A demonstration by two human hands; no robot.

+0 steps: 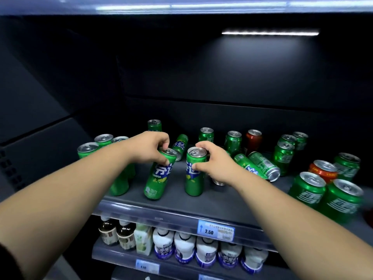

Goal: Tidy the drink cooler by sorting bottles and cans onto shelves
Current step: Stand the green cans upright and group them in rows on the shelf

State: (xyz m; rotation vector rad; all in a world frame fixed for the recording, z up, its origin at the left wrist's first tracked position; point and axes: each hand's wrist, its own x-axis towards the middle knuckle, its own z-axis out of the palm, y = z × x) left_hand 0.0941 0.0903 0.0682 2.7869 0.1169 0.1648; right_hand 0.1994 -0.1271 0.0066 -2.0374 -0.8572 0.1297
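My left grip (pixel 149 147) pinched the tilted green can (pixel 158 176) by its rim; my right grip (pixel 217 161) clasped the upright green can (pixel 194 174), both near the upper shelf (pixel 222 201) front. Mid-sorting, I judged: next, stand both among matching cans.

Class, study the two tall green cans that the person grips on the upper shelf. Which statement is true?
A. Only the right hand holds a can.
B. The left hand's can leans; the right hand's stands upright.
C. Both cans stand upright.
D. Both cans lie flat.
B: the left hand grips the rim of the leaning can, while the right hand holds the upright can straight on the shelf.
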